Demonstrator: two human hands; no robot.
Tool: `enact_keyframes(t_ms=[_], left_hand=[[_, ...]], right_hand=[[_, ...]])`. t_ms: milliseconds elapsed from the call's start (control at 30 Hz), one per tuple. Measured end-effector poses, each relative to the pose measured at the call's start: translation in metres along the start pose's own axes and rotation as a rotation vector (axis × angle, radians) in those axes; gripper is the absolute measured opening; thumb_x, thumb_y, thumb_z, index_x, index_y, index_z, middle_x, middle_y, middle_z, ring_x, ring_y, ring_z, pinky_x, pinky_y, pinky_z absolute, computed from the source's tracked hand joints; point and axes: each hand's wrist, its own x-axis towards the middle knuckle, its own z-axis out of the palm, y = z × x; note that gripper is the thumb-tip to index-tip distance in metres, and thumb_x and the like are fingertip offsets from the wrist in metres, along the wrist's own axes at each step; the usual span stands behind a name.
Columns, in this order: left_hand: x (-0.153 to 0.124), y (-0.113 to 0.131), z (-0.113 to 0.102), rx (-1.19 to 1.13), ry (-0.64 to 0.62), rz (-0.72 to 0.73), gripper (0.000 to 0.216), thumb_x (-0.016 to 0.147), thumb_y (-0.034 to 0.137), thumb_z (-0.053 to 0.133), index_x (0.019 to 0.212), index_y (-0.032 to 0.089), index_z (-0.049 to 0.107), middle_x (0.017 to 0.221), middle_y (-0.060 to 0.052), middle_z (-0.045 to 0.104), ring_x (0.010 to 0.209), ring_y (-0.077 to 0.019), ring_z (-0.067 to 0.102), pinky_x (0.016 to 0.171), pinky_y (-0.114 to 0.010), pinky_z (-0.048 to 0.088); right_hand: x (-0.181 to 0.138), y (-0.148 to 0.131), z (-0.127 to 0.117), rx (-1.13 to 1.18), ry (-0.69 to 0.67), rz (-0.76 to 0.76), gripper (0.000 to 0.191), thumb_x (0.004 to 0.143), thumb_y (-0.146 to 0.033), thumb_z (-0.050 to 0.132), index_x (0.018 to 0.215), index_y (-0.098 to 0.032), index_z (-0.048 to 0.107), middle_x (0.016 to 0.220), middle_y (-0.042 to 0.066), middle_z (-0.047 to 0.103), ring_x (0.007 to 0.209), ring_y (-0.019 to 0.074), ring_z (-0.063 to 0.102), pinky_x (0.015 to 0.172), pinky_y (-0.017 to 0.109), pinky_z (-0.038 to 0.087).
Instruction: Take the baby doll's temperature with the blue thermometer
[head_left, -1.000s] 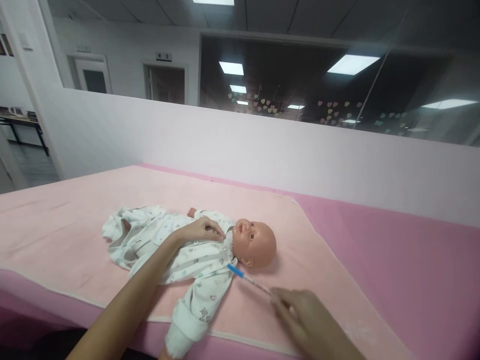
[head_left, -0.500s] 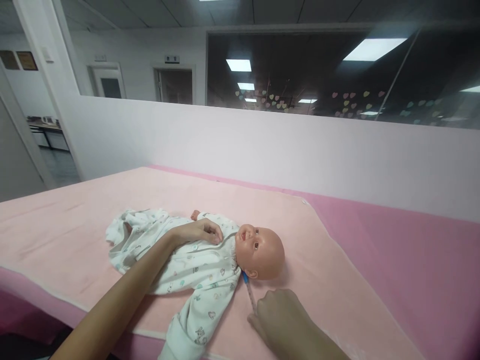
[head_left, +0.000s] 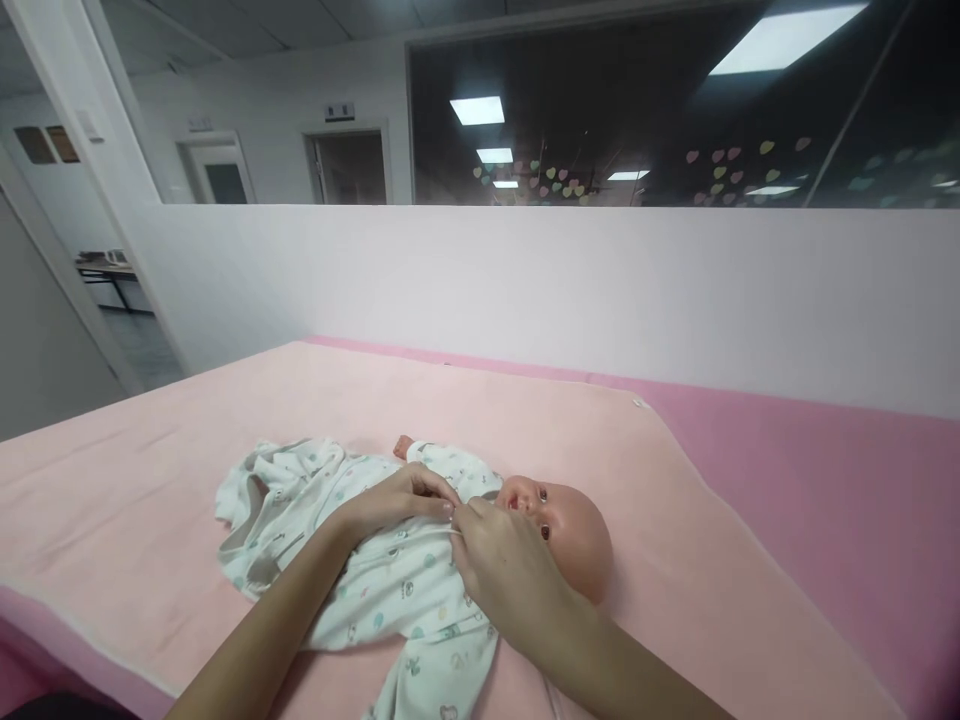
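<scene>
A baby doll (head_left: 577,520) lies on its back with its head to the right, dressed in a white printed baby romper (head_left: 390,590). My left hand (head_left: 409,500) rests on the doll's chest, its fingertips pinched on the front of the romper near the neckline. Against those fingertips, my right hand (head_left: 502,560) is closed at the same spot, covering the doll's neck and part of its face. A thin pale edge of cloth or a tie shows between the hands. Exactly what the right fingers grip is partly hidden. The doll's near sleeve (head_left: 442,670) stretches toward me.
A pale pink mat (head_left: 720,590) covers the surface, with a darker pink cover (head_left: 825,480) showing at the right. Behind stands a white low wall (head_left: 525,290) with a window above. A thin pale stick (head_left: 553,702) lies partly under my right forearm.
My right hand has left the thin blue-tipped stick beside the doll's neck and moved up and left to the chest, meeting my left hand. The view has shifted slightly.
</scene>
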Motion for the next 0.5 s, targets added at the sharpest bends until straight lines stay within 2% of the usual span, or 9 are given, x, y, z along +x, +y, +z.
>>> enact_keyframes(t_ms=[167, 267, 500], left_hand=[[-0.002, 0.0, 0.0, -0.062, -0.002, -0.05, 0.013, 0.071, 0.024, 0.068, 0.078, 0.014, 0.071, 0.074, -0.006, 0.07, 0.067, -0.0156, 0.06, 0.063, -0.023, 0.044], [-0.002, -0.002, -0.001, -0.097, 0.011, -0.078, 0.012, 0.07, 0.024, 0.069, 0.075, 0.014, 0.07, 0.07, -0.005, 0.069, 0.063, -0.0137, 0.059, 0.06, -0.021, 0.043], [-0.002, -0.001, -0.002, -0.072, 0.014, -0.075, 0.014, 0.069, 0.026, 0.07, 0.076, 0.013, 0.07, 0.074, -0.007, 0.07, 0.066, -0.0162, 0.061, 0.063, -0.024, 0.046]], right_hand=[[0.002, 0.005, 0.009, -0.016, 0.134, -0.032, 0.017, 0.083, -0.011, 0.046, 0.07, -0.017, 0.054, 0.066, 0.002, 0.058, 0.06, 0.0144, 0.053, 0.046, 0.027, 0.022], [0.002, 0.006, 0.012, -0.014, 0.139, -0.075, 0.017, 0.082, -0.01, 0.048, 0.069, -0.018, 0.054, 0.066, 0.002, 0.058, 0.06, 0.0142, 0.053, 0.047, 0.028, 0.023], [0.003, 0.009, 0.012, 0.019, 0.106, -0.083, 0.015, 0.078, -0.008, 0.055, 0.067, -0.018, 0.054, 0.066, 0.0, 0.059, 0.062, 0.0138, 0.054, 0.047, 0.026, 0.025]])
